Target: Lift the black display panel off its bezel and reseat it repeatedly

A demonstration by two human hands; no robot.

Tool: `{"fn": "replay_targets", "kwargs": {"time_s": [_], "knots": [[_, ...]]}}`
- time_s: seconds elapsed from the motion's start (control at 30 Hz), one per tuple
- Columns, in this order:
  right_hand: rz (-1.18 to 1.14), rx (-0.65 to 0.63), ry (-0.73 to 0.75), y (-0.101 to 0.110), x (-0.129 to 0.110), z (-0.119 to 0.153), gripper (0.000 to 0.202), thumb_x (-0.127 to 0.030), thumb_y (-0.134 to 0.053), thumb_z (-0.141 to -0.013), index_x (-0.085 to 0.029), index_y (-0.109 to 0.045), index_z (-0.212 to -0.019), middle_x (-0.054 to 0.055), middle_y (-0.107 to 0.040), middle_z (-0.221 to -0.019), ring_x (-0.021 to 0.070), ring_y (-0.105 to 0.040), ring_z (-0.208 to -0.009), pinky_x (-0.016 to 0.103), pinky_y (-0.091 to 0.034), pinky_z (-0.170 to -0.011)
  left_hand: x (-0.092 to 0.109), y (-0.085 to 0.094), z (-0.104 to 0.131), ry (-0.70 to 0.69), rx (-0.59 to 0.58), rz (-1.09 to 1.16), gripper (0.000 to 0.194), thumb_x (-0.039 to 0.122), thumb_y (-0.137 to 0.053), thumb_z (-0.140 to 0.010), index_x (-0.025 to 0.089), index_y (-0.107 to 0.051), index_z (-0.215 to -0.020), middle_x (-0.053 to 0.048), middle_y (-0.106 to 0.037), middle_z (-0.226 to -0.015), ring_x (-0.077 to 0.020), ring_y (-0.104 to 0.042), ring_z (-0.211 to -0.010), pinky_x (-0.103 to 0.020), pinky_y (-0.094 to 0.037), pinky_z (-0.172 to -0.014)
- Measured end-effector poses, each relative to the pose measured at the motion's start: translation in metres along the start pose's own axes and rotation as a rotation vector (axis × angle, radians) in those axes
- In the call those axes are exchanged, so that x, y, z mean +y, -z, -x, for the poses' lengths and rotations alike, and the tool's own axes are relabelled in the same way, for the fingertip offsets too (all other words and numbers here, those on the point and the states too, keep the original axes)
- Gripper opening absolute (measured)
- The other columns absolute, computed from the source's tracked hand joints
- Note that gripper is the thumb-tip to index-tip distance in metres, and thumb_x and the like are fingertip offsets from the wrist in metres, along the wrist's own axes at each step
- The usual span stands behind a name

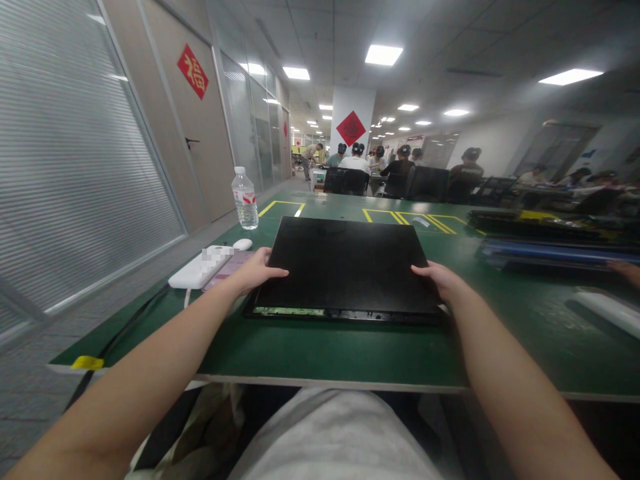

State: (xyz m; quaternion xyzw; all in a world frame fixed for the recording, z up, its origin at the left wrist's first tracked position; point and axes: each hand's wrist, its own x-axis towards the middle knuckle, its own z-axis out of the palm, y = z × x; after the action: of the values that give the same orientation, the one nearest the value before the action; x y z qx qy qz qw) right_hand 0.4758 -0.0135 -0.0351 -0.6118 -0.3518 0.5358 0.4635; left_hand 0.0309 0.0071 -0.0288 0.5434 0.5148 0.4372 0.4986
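The black display panel (345, 267) was positioned over a base frame (385, 317), covering most of it; a circuit board (290, 311) was exposed along the near edge, and full seating could not be confirmed. The panel's broad face pointed upward, its long axis running left to right. The fingers of the left hand (256, 272) and right hand (444, 281) held opposite side edges, above the green bench (310, 357).

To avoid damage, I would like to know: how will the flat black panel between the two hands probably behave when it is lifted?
The black panel is probably stiff: its edges run straight between the left hand and the right hand. It looks thin for its width, so pressing its middle may crack it. Its smooth face could slip under bare thumbs.
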Motion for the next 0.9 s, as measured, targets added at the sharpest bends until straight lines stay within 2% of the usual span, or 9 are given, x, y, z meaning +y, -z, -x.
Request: {"fn": "replay_targets", "kwargs": {"time_s": [0.33,0.7,0.9], "knots": [[0.010,0.016,-0.015,0.0010,-0.0002,-0.0008,0.027,-0.015,-0.068,-0.077,-0.024,-0.060,-0.101,0.005,-0.074,-0.077,0.0255,-0.071,-0.070,0.045,-0.058,-0.069,-0.0004,0.0000,0.0001,-0.001,0.000,0.017,0.070,0.014,-0.093,-0.050,0.021,-0.051,-0.105,-0.007,-0.075,-0.099,-0.0327,-0.072,-0.102,-0.050,-0.058,-0.088],[0.088,0.114,0.095,-0.0012,0.0001,0.0005,0.023,-0.016,-0.076,-0.074,-0.020,-0.066,-0.094,0.007,-0.075,-0.077,0.0238,-0.071,-0.067,0.037,-0.058,-0.064,-0.0080,0.0046,-0.0066,-0.036,-0.013,-0.011,0.070,0.019,-0.093,-0.050,0.020,-0.051,-0.106,-0.009,-0.075,-0.103,-0.0332,-0.071,-0.105,-0.053,-0.056,-0.091],[0.101,0.098,0.125,0.0019,0.0017,-0.0022,0.022,-0.016,-0.078,-0.073,-0.018,-0.066,-0.091,0.007,-0.074,-0.075,0.0226,-0.070,-0.065,0.034,-0.058,-0.060,-0.0072,0.0046,-0.0057,-0.030,-0.014,-0.024,0.070,0.020,-0.094,-0.050,0.021,-0.051,-0.106,-0.008,-0.074,-0.105,-0.0337,-0.069,-0.108,-0.052,-0.056,-0.093]]}}
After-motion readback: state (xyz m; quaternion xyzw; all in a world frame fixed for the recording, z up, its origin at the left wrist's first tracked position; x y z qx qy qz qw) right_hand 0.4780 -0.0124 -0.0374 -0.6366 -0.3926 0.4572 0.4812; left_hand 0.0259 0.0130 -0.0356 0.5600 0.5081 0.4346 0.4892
